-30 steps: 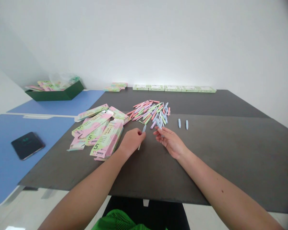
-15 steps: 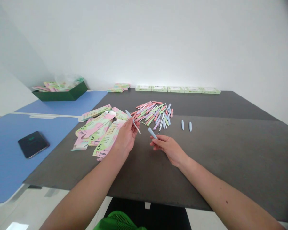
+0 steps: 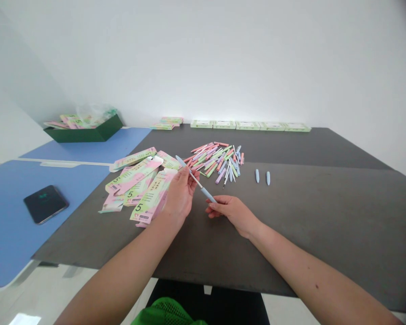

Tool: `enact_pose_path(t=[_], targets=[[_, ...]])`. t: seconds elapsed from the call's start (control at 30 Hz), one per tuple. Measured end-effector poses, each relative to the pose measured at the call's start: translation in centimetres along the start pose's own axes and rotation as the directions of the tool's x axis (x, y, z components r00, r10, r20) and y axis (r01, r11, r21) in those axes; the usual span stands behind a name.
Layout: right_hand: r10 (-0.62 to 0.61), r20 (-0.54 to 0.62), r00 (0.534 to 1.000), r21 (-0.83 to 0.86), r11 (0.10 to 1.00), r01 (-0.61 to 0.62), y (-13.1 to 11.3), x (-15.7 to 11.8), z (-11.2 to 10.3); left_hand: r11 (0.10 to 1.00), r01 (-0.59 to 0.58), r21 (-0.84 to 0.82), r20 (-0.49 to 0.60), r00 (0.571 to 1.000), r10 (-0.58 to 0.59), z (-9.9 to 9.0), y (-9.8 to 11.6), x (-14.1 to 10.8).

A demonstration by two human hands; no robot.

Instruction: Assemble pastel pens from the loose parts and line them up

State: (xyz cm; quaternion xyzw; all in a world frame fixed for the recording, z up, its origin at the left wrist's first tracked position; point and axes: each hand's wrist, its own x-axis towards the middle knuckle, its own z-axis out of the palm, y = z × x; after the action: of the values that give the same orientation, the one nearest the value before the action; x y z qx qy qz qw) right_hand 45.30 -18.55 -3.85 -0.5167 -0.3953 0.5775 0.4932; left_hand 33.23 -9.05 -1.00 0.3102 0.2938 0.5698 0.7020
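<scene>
the left hand (image 3: 181,193) pinches a pen half (image 3: 180,160), its pale blue end sticking up past the fingers toward the far left and its thin white rod (image 3: 195,178) slanting down to the right. the right hand (image 3: 225,208) has its grip pressed together on the lower end of a blue barrel (image 3: 208,194), thumb against fingers. the rod meets the barrel's upper end, so the pieces make one slanting line between the hands, above the dark tabletop (image 3: 307,216); how far the rod goes in is too small to tell. beyond the hands lies a loose pile of pen parts (image 3: 216,161) in red, green, purple, blue and white. right of it, two blue pieces (image 3: 268,178) lie side by side. pink and green packets (image 3: 149,198) overlap beside the left hand. near the far edge sit five boxes (image 3: 247,126) in a row, with some flat cartons (image 3: 167,123) to their left. the blue tabletop (image 3: 6,194) at the left bears a phone (image 3: 45,204) and a green tray (image 3: 110,129) holding packets and clear plastic (image 3: 94,113).
</scene>
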Motion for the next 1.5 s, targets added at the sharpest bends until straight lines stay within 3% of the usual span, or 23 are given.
enact_pose_path(t=[0.23, 0.4, 0.53, 0.63, 0.73, 0.8, 0.87, 0.97, 1.07, 1.13, 1.27, 1.37, 1.43, 1.5], targets=[[-0.047, -0.027, 0.999, 0.031, 0.998, 0.048, -0.2, 0.0, 0.1, 0.981, -0.071, 0.179, 0.074, 0.995, 0.059, 0.5, -0.7, -1.3], [-0.105, -0.08, 0.991, 0.031, 0.994, 0.108, -0.3, 0.1, 0.0, 0.91, -0.061, 0.41, 0.146, 0.989, 0.001, 0.5, -1.3, -2.0], [-0.192, -0.127, 0.973, -0.156, 0.973, 0.172, -0.5, 0.1, -0.2, 0.826, -0.148, 0.544, 0.218, 0.975, 0.031, -0.1, -1.3, -1.7], [-0.291, -0.166, 0.942, -0.38, 0.901, 0.211, -0.8, -0.1, -0.4, 0.734, -0.218, 0.644, 0.245, 0.967, 0.072, -0.5, -1.2, -1.4], [-0.367, -0.206, 0.907, -0.501, 0.836, 0.224, -1.0, -0.4, -0.4, 0.73, -0.226, 0.645, 0.286, 0.957, 0.043, -0.6, -1.1, -1.3], [-0.33, -0.197, 0.923, -0.39, 0.891, 0.235, -1.1, -0.6, -0.3, 0.749, -0.233, 0.62, 0.329, 0.944, 0.022, -0.5, -0.9, -1.3], [-0.221, -0.129, 0.967, -0.116, 0.971, 0.207, -1.1, -0.6, -0.2, 0.762, -0.236, 0.603, 0.363, 0.932, 0.002, -0.3, -0.5, -1.4], [-0.107, 0.021, 0.994, 0.222, 0.97, 0.1, -1.2, -0.7, -0.2, 0.759, -0.258, 0.598, 0.421, 0.907, -0.024, 0.0, 0.5, -1.6], [-0.105, 0.038, 0.994, 0.269, 0.959, 0.091, -1.3, -0.8, -0.3, 0.694, -0.33, 0.64, 0.458, 0.889, 0.0, 0.2, 1.4, -1.8], [-0.12, 0.016, 0.993, 0.245, 0.963, 0.112, -1.4, -0.8, -0.4, 0.649, -0.352, 0.674, 0.431, 0.902, 0.041, 0.3, 1.7, -1.9], [-0.107, 0.047, 0.993, 0.234, 0.968, 0.093, -1.5, -0.8, -0.6, 0.716, -0.241, 0.655, 0.346, 0.938, -0.001, 0.2, 1.6, -1.6], [-0.136, -0.008, 0.991, 0.108, 0.985, 0.136, -1.6, -0.6, -0.9, 0.775, -0.153, 0.613, 0.343, 0.935, -0.087, 0.1, 1.0, -1.4], [-0.238, -0.1, 0.966, -0.159, 0.962, 0.221, -1.8, -0.5, -1.2, 0.769, -0.133, 0.625, 0.318, 0.943, -0.095, -0.1, 0.7, -1.3], [-0.367, -0.157, 0.917, -0.461, 0.848, 0.26, -2.0, -0.5, -1.4, 0.764, -0.113, 0.636, 0.291, 0.951, -0.102, -0.1, 0.4, -1.4]])
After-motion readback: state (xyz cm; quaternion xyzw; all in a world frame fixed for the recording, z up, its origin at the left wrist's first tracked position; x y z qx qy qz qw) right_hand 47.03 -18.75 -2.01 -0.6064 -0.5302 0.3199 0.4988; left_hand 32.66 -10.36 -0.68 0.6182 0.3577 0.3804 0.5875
